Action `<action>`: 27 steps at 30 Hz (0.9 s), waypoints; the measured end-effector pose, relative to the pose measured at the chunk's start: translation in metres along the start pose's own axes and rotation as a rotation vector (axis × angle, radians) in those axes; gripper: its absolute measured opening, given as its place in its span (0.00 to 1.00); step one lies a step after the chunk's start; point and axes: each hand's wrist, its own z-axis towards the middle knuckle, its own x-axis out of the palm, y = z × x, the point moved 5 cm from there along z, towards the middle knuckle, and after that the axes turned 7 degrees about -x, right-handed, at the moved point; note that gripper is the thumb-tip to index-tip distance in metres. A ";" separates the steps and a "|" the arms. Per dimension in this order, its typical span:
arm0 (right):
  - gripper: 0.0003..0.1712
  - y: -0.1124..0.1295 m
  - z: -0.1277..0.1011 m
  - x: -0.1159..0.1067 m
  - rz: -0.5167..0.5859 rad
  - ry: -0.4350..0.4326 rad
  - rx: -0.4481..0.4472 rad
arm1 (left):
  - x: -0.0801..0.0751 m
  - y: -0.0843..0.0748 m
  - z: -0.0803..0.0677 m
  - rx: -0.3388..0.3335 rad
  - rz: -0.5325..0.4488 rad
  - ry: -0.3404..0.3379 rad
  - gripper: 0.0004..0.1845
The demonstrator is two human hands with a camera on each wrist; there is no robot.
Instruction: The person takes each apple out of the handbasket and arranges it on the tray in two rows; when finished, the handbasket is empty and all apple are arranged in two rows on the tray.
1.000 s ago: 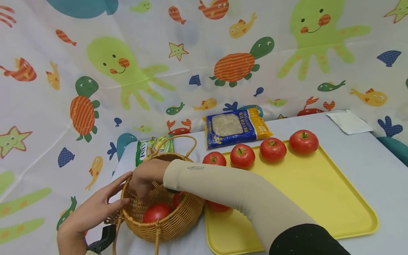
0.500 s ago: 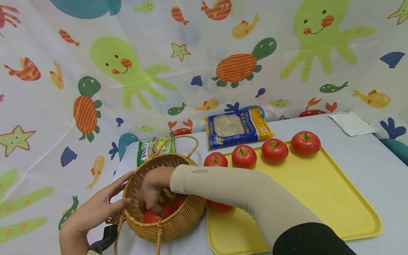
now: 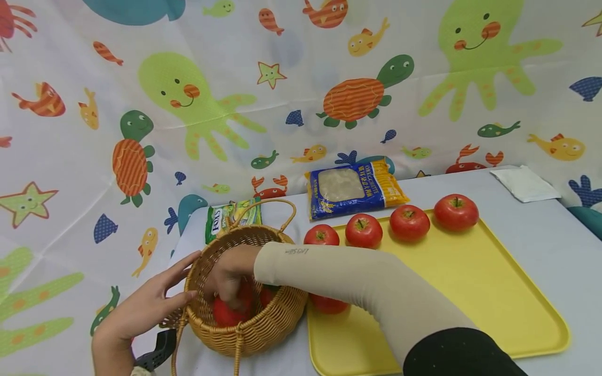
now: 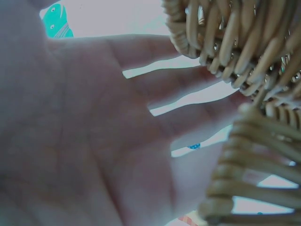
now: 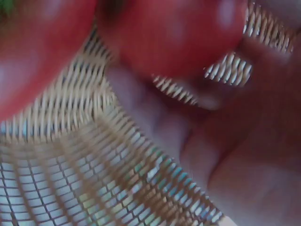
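Observation:
A wicker basket (image 3: 268, 331) tilts on the table at the left, its opening toward me. Inside it, my right hand (image 3: 231, 274) grips a red tomato (image 3: 228, 314). The right wrist view shows the fingers curled under this tomato (image 5: 178, 42), with a second tomato (image 5: 37, 61) beside it. My left hand (image 3: 146, 308) rests against the basket's left rim with its fingers extended. In the left wrist view the fingers lie straight and slightly spread along the outside of the weave (image 4: 254, 165).
Right of the basket is a yellow tray (image 3: 470, 292), with several tomatoes (image 3: 363, 231) along its far and left edges. A blue pasta bag (image 3: 352, 190), a green Fox's packet (image 3: 221, 222) and a white packet (image 3: 525, 184) lie behind. The basket's handle (image 3: 282, 203) stands up at the back.
My right hand has gone lower into the basket and taken hold of the tomato, which has shifted slightly. My left hand keeps its place at the rim. The head view has turned slightly left.

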 end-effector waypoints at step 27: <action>0.26 -0.021 0.002 -0.009 -0.010 -0.253 0.190 | -0.001 0.000 0.000 0.003 -0.008 -0.015 0.39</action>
